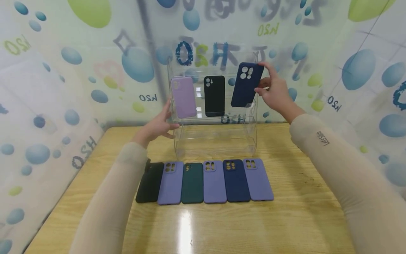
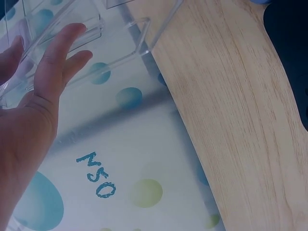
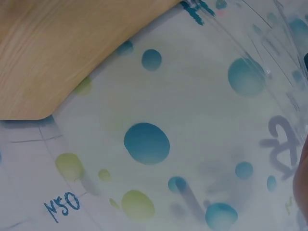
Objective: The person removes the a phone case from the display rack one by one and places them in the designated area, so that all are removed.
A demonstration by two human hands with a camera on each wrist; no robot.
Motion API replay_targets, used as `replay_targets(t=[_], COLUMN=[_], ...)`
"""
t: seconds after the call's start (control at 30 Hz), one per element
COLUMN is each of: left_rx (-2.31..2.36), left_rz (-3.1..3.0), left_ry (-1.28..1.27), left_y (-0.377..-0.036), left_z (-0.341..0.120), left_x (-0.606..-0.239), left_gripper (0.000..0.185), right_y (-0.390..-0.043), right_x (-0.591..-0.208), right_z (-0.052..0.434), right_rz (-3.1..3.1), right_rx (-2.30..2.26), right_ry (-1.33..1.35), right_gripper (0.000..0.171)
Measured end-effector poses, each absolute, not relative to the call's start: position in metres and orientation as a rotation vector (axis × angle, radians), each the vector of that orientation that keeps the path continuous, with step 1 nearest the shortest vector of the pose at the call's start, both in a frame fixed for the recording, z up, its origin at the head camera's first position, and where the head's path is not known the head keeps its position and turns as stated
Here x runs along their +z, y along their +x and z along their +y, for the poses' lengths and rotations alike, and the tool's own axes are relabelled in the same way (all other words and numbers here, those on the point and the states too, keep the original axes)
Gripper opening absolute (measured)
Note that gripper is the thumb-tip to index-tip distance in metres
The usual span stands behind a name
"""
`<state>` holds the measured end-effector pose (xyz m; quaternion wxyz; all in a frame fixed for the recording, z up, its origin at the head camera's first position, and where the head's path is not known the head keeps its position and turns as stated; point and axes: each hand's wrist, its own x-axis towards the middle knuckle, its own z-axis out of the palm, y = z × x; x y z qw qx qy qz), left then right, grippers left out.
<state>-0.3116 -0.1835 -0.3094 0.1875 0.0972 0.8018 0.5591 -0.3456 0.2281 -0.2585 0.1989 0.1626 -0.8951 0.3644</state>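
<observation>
A clear tiered display stand [image 1: 210,133] stands at the back of the table. My right hand [image 1: 276,90] pinches a dark blue phone case [image 1: 246,86] by its right edge, tilted, at the right of the top tier. To its left, a black phone case [image 1: 214,97] and a lilac phone case [image 1: 184,97] stand on that tier. At the stand's left side is my left hand [image 1: 158,123], fingers spread and fairly straight; in the left wrist view they lie against the clear plastic [image 2: 89,36]. Only a sliver of the right hand [image 3: 302,187] shows in the right wrist view.
In front of the stand, several phone cases lie side by side: black [image 1: 150,185], purple [image 1: 170,185], green [image 1: 192,185], purple [image 1: 215,185], dark blue [image 1: 237,183] and purple [image 1: 259,181]. The wooden table [image 1: 234,225] meets a patterned curtain [image 1: 127,106] behind.
</observation>
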Motion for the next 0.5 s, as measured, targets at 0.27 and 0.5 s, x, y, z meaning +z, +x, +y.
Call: replay_targets(t=[0.27,0.5], left_rx=[1.554,1.545], left_rz=[2.258,2.253], left_ry=[0.256,0.25], left_y=[-0.311,-0.311], left_z=[-0.184,-0.186], left_x=[-0.311,-0.311], left_gripper=[0.111,0.11], right_y=[-0.331,-0.323], right_x=[-0.22,-0.207], right_z=[0.26,0.3], right_rz=[-2.404,-2.662], right_rx=[1.393,1.373], right_ry=[0.362,0.217], right_gripper=[0.085,0.088])
